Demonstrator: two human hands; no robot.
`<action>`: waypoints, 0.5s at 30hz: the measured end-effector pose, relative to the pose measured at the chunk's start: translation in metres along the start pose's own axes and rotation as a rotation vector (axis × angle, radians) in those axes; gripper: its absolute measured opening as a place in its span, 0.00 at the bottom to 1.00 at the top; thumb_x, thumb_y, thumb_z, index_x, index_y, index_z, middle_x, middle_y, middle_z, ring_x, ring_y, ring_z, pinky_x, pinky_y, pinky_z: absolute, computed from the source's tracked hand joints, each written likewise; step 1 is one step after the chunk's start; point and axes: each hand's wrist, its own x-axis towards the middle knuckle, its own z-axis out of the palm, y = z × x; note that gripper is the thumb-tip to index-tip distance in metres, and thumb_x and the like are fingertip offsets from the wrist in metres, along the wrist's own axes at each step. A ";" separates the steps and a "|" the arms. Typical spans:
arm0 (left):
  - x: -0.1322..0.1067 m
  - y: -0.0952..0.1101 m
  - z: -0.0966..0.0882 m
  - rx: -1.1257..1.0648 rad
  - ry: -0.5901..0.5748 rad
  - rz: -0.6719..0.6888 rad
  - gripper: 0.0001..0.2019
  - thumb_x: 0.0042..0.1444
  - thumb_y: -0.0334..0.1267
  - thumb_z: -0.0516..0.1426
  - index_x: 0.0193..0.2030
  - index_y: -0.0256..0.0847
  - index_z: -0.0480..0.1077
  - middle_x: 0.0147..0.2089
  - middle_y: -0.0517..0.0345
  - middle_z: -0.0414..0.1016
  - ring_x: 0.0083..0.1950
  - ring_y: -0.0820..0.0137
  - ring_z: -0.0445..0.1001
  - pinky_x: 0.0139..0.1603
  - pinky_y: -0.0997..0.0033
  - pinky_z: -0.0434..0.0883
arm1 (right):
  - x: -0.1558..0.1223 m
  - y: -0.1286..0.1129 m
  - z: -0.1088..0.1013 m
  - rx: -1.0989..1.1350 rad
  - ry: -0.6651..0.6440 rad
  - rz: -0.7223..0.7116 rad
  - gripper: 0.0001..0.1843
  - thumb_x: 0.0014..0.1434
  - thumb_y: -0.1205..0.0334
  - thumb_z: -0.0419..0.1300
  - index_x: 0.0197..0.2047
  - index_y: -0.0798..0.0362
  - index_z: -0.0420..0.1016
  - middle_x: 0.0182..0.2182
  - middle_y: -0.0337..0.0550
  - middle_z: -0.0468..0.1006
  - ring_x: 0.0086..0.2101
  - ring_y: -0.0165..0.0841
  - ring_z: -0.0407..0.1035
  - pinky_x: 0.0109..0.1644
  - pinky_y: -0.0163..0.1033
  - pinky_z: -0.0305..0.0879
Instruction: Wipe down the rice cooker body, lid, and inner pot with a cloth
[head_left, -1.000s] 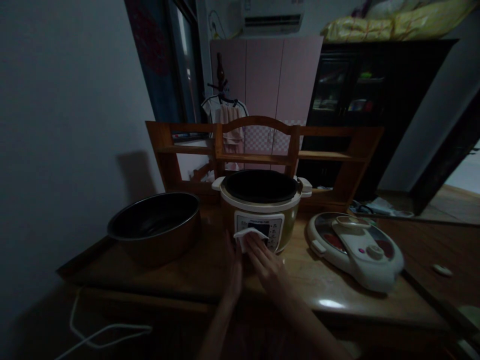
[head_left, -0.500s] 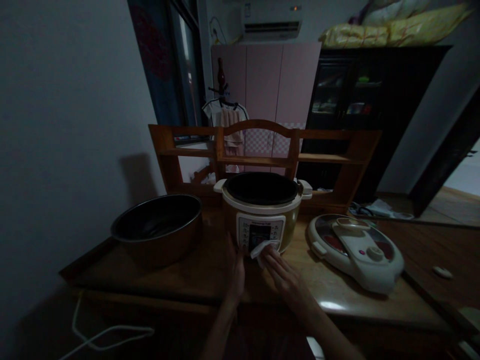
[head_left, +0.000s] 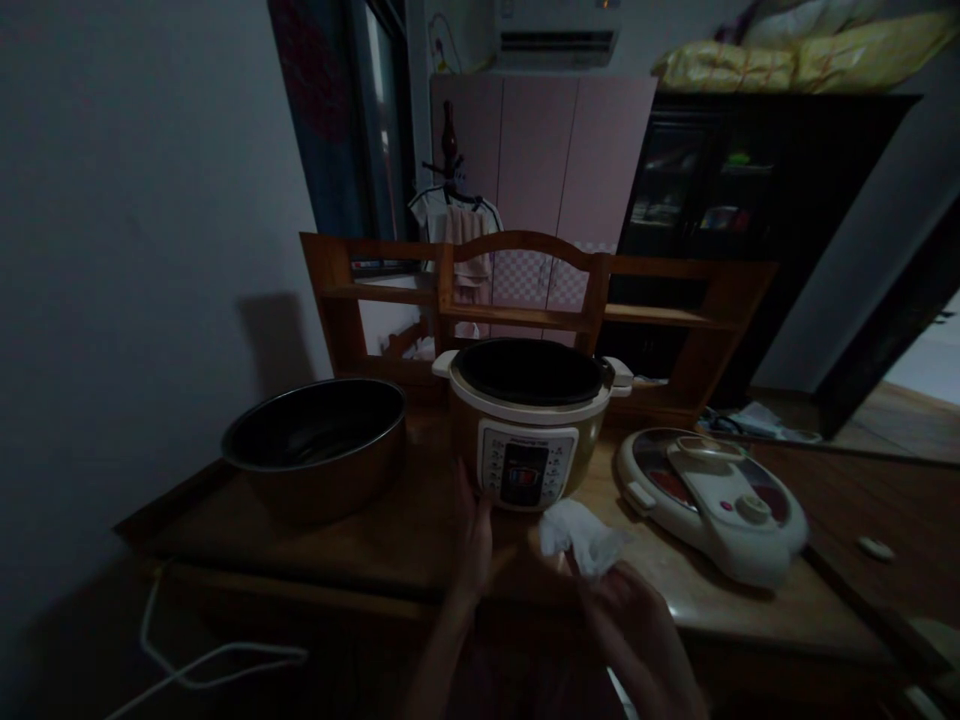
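The electric pressure cooker (head_left: 525, 400), lidless with a dark interior, stands on the desk with its control panel facing me. My left hand (head_left: 474, 535) rests against its lower left front, fingers stretched out along the side. In front of the cooker's lower right, my right hand (head_left: 619, 605) holds a crumpled white tissue (head_left: 577, 535), apart from the panel; the hand is a little blurred. To the right lies the cooker's lid (head_left: 720, 510), with a knob and handle on top. A dark inner pot (head_left: 319, 455) sits at the left.
A wooden shelf rack (head_left: 517, 318) rises behind the cooker along the back of the desk (head_left: 352, 550). A white cord (head_left: 217, 660) hangs below the front left edge. The wall (head_left: 150, 250) stands close on the left. A small white object (head_left: 875, 548) lies at the far right.
My right hand and the tissue have moved away from the control panel, down and to the right, leaving the panel uncovered. My left hand has stayed against the cooker.
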 end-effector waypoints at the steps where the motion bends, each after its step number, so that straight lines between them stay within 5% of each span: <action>1: -0.001 0.001 0.000 0.005 0.001 0.007 0.32 0.67 0.50 0.48 0.74 0.54 0.42 0.77 0.61 0.32 0.76 0.66 0.32 0.75 0.55 0.37 | -0.002 -0.002 0.003 0.063 0.010 0.062 0.15 0.52 0.52 0.68 0.39 0.54 0.81 0.43 0.50 0.82 0.50 0.45 0.75 0.59 0.55 0.68; 6: -0.003 0.003 -0.002 0.006 -0.016 0.010 0.32 0.67 0.50 0.48 0.74 0.54 0.40 0.77 0.60 0.32 0.76 0.65 0.33 0.75 0.54 0.37 | -0.003 -0.012 0.012 0.181 0.070 0.156 0.20 0.56 0.42 0.62 0.37 0.50 0.80 0.44 0.47 0.82 0.53 0.45 0.73 0.58 0.59 0.68; 15: 0.000 -0.005 -0.003 0.018 -0.025 0.014 0.34 0.67 0.50 0.48 0.75 0.48 0.38 0.77 0.59 0.30 0.76 0.68 0.31 0.75 0.59 0.34 | 0.000 -0.008 0.010 0.020 0.078 0.244 0.14 0.50 0.56 0.69 0.39 0.54 0.81 0.39 0.48 0.83 0.44 0.44 0.78 0.48 0.49 0.75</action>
